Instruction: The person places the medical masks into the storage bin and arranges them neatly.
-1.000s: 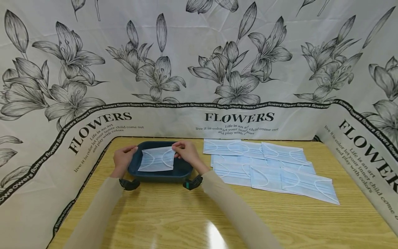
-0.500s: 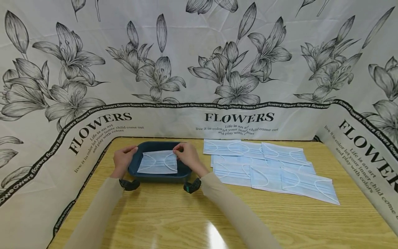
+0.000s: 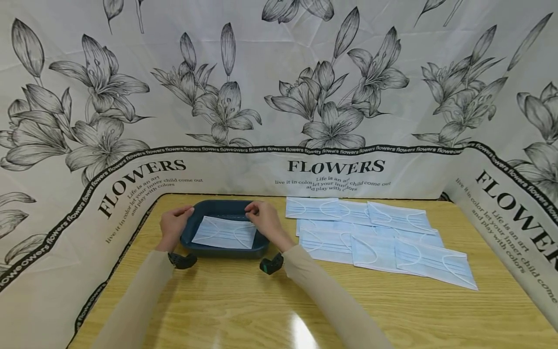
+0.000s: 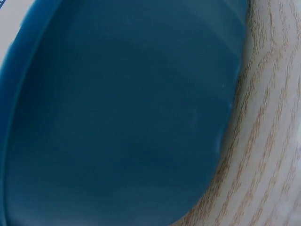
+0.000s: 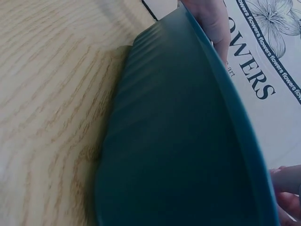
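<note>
A dark blue plastic tray (image 3: 246, 252) stands on the table at left of centre in the head view. Inside it lies a light blue face mask (image 3: 224, 232) with white ear loops. My left hand (image 3: 173, 225) grips the tray's left rim, fingertips at its upper edge. My right hand (image 3: 266, 220) hovers over the tray's right side, its loosely bent fingers just above the mask's upper right corner and apart from it. Both wrist views show mostly the tray's outer wall (image 4: 127, 113); the right one also catches the right fingers (image 5: 287, 183) beside the rim.
Several more face masks (image 3: 375, 252) lie overlapping in rows to the right of the tray. The wooden table (image 3: 244, 305) ends at the back against a white flower-print cloth (image 3: 244, 174), which also rises at both sides.
The mask has come down flat into the tray and left my right fingers, which were pinching its upper right corner. The left hand stays on the rim.
</note>
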Action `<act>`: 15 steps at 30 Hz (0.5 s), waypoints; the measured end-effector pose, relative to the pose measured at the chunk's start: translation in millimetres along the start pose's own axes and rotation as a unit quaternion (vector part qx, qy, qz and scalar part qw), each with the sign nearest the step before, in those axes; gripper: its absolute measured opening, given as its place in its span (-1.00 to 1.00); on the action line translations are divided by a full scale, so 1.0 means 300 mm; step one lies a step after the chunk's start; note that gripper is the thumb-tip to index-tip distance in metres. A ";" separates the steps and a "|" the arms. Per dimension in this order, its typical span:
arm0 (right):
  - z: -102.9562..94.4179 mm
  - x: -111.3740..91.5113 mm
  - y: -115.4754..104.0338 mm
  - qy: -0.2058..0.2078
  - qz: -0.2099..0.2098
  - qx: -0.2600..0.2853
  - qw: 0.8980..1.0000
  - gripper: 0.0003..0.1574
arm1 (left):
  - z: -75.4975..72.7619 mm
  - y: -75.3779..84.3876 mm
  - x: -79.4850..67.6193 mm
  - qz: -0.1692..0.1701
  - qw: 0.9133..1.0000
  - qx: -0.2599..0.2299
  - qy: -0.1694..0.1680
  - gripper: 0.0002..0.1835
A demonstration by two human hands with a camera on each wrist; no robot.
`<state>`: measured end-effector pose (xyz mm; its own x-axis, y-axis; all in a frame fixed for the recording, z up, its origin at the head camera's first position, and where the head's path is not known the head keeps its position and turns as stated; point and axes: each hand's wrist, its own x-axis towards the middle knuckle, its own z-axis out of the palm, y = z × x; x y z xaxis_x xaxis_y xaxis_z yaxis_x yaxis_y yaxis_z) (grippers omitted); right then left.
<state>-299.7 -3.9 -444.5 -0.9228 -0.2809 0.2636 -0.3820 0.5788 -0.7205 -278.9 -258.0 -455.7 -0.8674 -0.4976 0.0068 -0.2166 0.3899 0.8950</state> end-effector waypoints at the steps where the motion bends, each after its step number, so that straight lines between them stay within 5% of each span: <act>1: -0.002 -0.002 0.000 0.001 -0.001 0.005 1.000 -0.88 | 0.001 -0.002 0.002 0.000 1.000 -0.002 -0.004 -0.62; 15: -0.051 -0.065 -0.030 0.004 -0.046 0.076 0.996 -0.83 | 0.006 -0.006 0.000 0.004 1.000 0.018 0.001 -0.60</act>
<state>-278.9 8.1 -433.3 -0.8846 -0.3208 0.3384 -0.4542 0.4285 -0.7811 -279.3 -257.4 -458.0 -0.8682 -0.4959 0.0143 -0.2265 0.4219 0.8779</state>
